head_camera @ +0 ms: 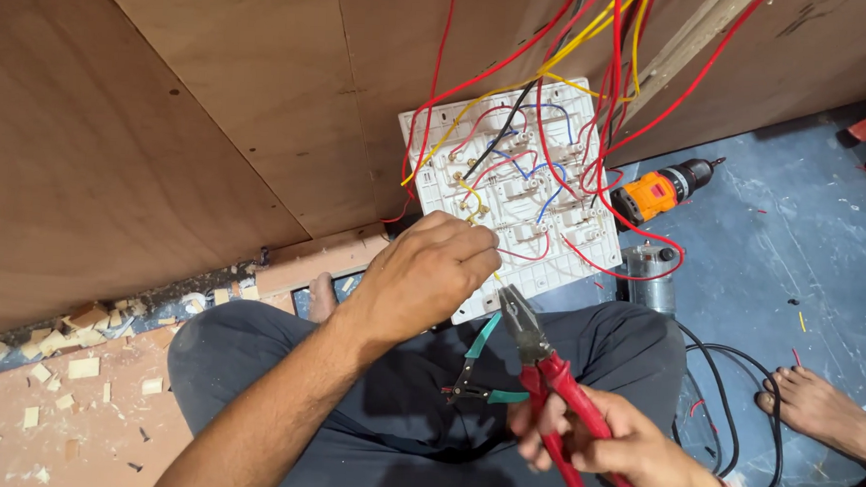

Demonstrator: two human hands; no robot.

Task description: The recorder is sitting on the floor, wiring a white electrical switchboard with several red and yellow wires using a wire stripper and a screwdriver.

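Observation:
A white switch plate (549, 263) lies back side up, propped over my lap, with red, yellow, blue and black wires (547, 73) running into its terminals from above. My left hand (422, 272) pinches a yellow wire at the plate's lower left part. My right hand (628, 457) grips red-handled pliers (545, 360), their jaws slightly apart just below the plate's lower edge. A small cutter with teal handles (476, 372) rests on my dark trousers between the two hands.
Plywood panels (166, 115) rise on the left and behind. An orange cordless drill (659, 190) lies on the blue floor beside a grey power tool (650, 282) with a black cable. Another person's bare foot (825, 407) is at right. Wood chips (68, 354) litter the left floor.

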